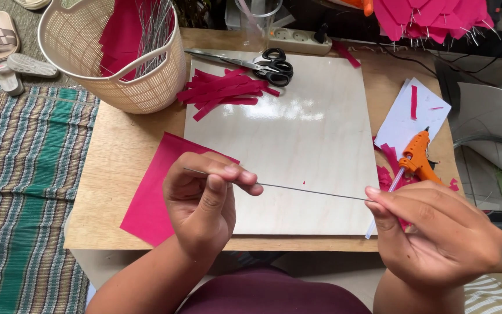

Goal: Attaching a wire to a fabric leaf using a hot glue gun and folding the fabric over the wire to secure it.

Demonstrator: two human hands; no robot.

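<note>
Head view looks down on two bare hands holding a thin metal wire level above the near edge of the table. The left hand is closed, pinching one end of the wire between thumb and fingertips; the right hand pinches the other end the same way, so the wire spans the gap between them. Under the wire lies a pale square board that covers the middle of the table. A sheet of magenta paper pokes out from beneath the board's near-left corner, partly hidden by the left hand. Just beyond the right hand, near the table's right edge, an orange glue gun rests beside white paper sheets. At the board's far edge sit a heap of magenta paper strips and black-handled scissors. A cream basket holding wires and magenta paper stands on the far-left corner.
</note>
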